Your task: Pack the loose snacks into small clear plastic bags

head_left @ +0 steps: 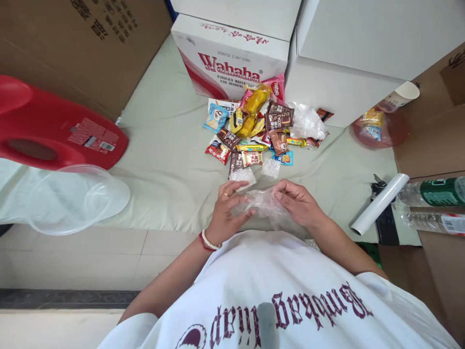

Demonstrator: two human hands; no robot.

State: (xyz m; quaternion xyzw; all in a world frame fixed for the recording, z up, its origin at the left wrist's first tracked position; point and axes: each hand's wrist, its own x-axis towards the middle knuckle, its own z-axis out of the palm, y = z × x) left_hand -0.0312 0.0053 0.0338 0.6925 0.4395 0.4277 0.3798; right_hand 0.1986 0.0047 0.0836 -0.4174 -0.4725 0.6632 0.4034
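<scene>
A crumpled clear plastic bag (pixel 267 203) hangs between my hands at the table's near edge. My right hand (pixel 296 201) pinches its upper right side between thumb and fingers. On the bag's left side, my left hand (pixel 230 208) has its fingers spread, with the fingertips beside or lightly touching the film. Just beyond my hands lie a piece of bubble wrap (pixel 242 177) and a smaller clear wrapper (pixel 271 167). Behind them is a pile of wrapped snacks (pixel 250 126), with brown, yellow, blue and red packets. Another crumpled clear bag (pixel 308 121) rests at the pile's right side.
A Wahaha carton (pixel 232 63) and white boxes (pixel 327 87) stand behind the pile. At left are a red jug (pixel 58 126) and a clear plastic tub (pixel 80 198). To the right lie a white roll (pixel 379 203), keys (pixel 378 185), bottles (pixel 441 191) and a reddish bowl (pixel 397 128).
</scene>
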